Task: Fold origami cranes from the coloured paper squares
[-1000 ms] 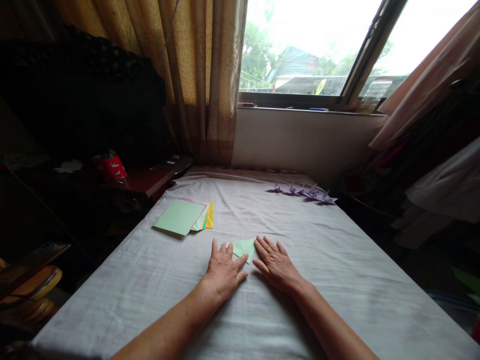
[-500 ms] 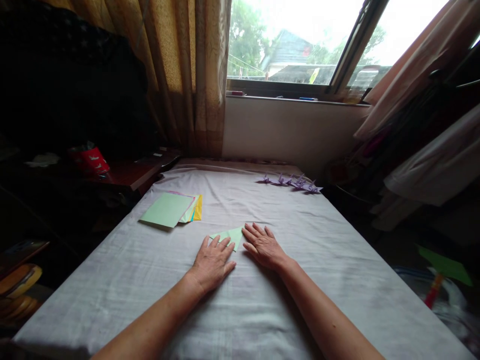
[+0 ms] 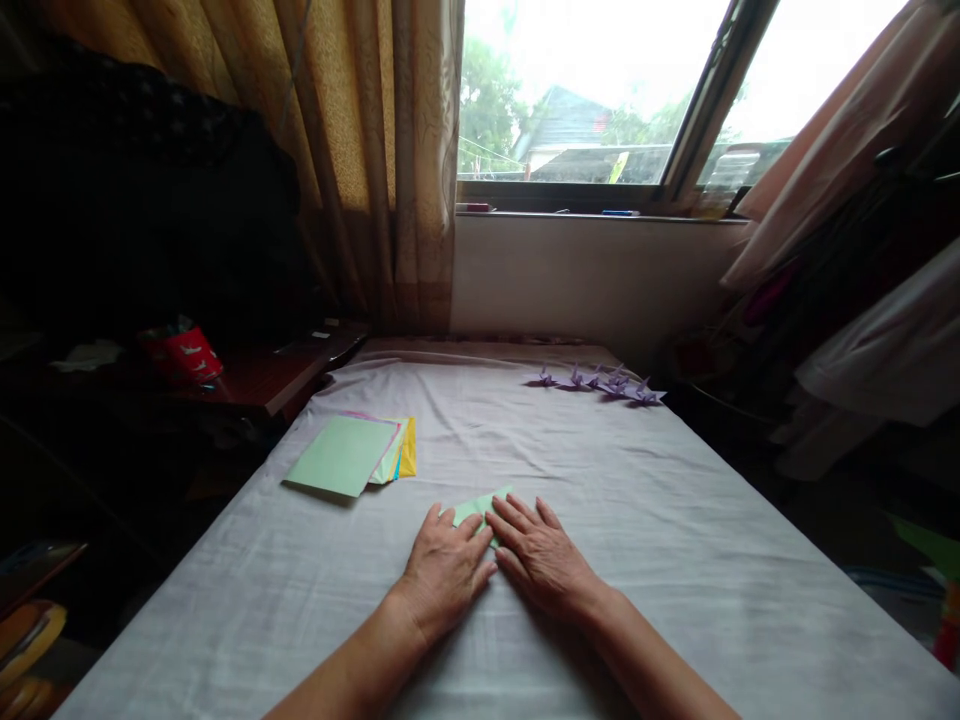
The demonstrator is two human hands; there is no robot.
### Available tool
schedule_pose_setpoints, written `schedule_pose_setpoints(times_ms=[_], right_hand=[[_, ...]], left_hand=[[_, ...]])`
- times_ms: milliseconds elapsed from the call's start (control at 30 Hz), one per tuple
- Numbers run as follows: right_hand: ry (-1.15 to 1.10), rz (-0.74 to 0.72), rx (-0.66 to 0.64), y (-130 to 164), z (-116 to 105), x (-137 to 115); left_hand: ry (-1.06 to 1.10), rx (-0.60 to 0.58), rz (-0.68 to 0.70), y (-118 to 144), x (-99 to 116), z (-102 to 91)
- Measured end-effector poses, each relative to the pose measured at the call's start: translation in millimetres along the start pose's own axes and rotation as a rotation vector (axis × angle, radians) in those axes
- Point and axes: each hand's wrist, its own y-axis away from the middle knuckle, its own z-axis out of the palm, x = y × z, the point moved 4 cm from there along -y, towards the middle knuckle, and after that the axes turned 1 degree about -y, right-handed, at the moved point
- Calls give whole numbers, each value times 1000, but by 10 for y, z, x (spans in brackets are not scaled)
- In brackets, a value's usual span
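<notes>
Both forearms reach forward across a bed covered with a pale grey sheet (image 3: 675, 560), converging toward the middle. The left hand (image 3: 446, 565) lies palm down, flat on the sheet, its fingers (image 3: 469, 527) slightly spread and resting on the near edge of a small folded green paper (image 3: 480, 505). The right hand (image 3: 540, 555) is also palm down, angled inward, its fingers loosely spread with the tips pressing on the paper's right side. The two hands nearly touch at the thumbs and forefingers, and they cover most of the paper; only its far corner shows beyond the fingertips. Neither hand pinches or lifts it; the paper lies flat under them.

To the left, well apart, a stack of coloured paper sheets (image 3: 349, 455) with a green one on top lies on the sheet. Farther back on the right, a row of small purple paper cranes (image 3: 596, 382) stands near the bed's far edge.
</notes>
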Motion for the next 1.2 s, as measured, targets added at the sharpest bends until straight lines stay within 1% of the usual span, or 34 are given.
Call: schedule_pose_setpoints(times_ms=[100, 167, 233, 333, 467, 567, 667, 867, 1000, 1133, 1200], right_hand=[[-22, 49, 5, 4, 44, 22], [-20, 74, 18, 10, 55, 40], [-15, 62, 35, 21, 57, 45], [-2, -1, 115, 57, 31, 33], [-6, -141, 300, 128, -47, -36], [-53, -253, 359, 145, -90, -122], [-104, -270, 373, 125, -120, -172], [-99, -194, 322, 109, -122, -206], [-76, -167, 328, 125, -125, -215], [-53, -156, 311, 129, -100, -200], [-48, -149, 303, 129, -90, -193]], left_hand=[[-2, -3, 56, 0, -47, 17], [-3, 5, 56, 18, -72, 64], [8, 2, 40, 38, -81, 122], [37, -2, 6, 60, -81, 187], [49, 0, -39, 72, -91, 224], [48, -4, -46, 66, -87, 223], [28, -8, -40, 46, -64, 203], [-24, 23, 10, 46, -68, 146], [-28, 38, 54, 126, -185, 125], [-65, 54, 34, 235, -352, 128], [-76, 71, -10, 289, -436, 118]])
